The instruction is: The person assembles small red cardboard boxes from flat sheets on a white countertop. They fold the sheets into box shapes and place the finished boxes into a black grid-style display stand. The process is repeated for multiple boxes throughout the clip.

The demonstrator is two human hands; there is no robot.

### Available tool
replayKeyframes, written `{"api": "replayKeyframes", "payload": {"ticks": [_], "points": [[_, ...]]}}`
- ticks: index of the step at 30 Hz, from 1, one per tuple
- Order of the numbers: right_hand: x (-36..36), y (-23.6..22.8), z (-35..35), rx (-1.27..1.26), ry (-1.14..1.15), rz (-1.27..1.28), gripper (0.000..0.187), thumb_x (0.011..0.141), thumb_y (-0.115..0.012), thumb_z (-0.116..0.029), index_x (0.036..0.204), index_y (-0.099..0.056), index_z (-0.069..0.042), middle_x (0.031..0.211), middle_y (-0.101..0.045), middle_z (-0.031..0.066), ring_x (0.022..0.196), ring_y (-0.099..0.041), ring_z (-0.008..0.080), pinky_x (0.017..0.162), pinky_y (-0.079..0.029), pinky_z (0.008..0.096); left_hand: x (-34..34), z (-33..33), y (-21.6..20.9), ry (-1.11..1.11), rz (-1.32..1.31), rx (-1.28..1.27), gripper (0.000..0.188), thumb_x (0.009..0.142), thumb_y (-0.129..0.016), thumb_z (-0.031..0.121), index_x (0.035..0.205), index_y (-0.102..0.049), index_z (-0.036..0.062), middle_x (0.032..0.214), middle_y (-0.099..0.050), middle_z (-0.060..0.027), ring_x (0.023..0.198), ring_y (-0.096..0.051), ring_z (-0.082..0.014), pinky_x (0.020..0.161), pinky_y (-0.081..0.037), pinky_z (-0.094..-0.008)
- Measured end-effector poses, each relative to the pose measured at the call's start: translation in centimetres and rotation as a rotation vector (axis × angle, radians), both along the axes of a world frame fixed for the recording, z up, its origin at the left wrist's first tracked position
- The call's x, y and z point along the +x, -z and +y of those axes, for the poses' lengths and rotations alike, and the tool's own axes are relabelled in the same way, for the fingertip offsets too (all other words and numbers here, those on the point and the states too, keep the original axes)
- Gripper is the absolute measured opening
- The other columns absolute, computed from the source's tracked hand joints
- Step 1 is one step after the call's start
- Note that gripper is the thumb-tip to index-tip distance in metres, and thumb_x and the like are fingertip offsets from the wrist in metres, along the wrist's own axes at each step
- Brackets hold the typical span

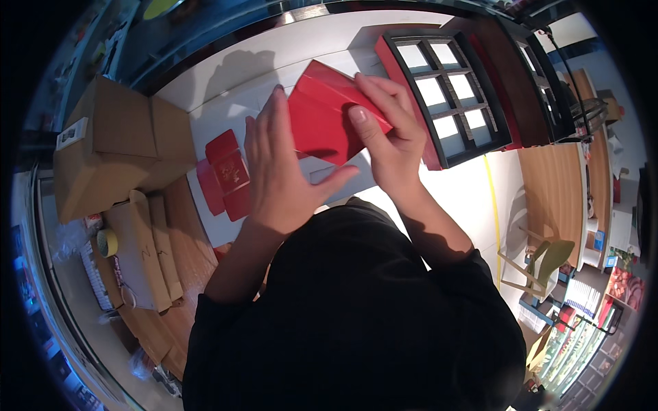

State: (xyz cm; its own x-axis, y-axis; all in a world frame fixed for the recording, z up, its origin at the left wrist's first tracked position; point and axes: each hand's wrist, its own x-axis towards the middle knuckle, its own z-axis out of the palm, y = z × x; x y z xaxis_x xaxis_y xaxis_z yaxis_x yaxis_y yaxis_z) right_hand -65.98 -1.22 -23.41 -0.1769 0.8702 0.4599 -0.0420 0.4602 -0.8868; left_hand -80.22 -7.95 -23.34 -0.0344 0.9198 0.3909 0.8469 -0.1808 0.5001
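My right hand [394, 140] grips a red folded paper carton [319, 120] by its right side, thumb on the near face and fingers round the edge. The carton is tilted above the white table [373, 51], with a creased flap along its top. At the carton's left edge is my left hand [281, 178], fingers stretched upward and thumb spread out below. Whether its fingertips touch the carton, I cannot tell. To the left of that hand, an opened-out red carton [229, 171] with gold print lies on the table.
Right of my hands stands a red box with a black divided insert [473, 155] and several white compartments. Beside it is a dark red box part [504, 82]. A brown cardboard box [123, 137] stands at left, above flattened cardboard [147, 253] and a tape roll [106, 242]. A chair [552, 260] is at right.
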Motion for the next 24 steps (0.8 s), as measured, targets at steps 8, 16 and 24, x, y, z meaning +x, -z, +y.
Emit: {"api": "replayKeyframes", "payload": {"ticks": [8, 16, 24], "points": [[0.6, -0.9, 0.4, -0.196, -0.251, -0.191, 0.035, 0.087, -0.06, -0.021, 0.117, -0.058, -0.002, 0.101, -0.058, 0.0138, 0.09, -0.058, 0.0207, 0.076, -0.049, 0.0284, -0.1, 1.0, 1.1, -0.015, 0.001, 0.018, 0.115, 0.056, -0.083, 0.037, 0.138, -0.014, -0.0046, 0.128, -0.032, -0.0238, 0.117, -0.035, -0.0376, 0.098, -0.028, -0.0535], [0.9, -3.0, 1.2, -0.062, -0.297, -0.4, 0.041, 0.093, -0.052, -0.017, 0.132, -0.047, -0.007, 0.112, -0.054, 0.0133, 0.094, -0.055, 0.0149, 0.073, -0.048, 0.0242, -0.6, 1.0, 0.9, 0.028, -0.005, 0.067, 0.111, 0.058, -0.082, 0.035, 0.138, -0.015, -0.0047, 0.126, -0.032, -0.0235, 0.116, -0.035, -0.0375, 0.097, -0.027, -0.0511], [-1.1, -0.5, 0.4, 0.006, -0.266, -0.36, 0.046, 0.089, -0.055, -0.019, 0.132, -0.044, -0.007, 0.127, -0.041, 0.0238, 0.103, -0.054, 0.0314, 0.084, -0.048, 0.0356, -0.9, 1.6, 1.5, -0.013, 0.042, 0.084, 0.111, 0.056, -0.081, 0.032, 0.137, -0.016, -0.0072, 0.127, -0.033, -0.0249, 0.115, -0.036, -0.0391, 0.097, -0.027, -0.0499]]}}
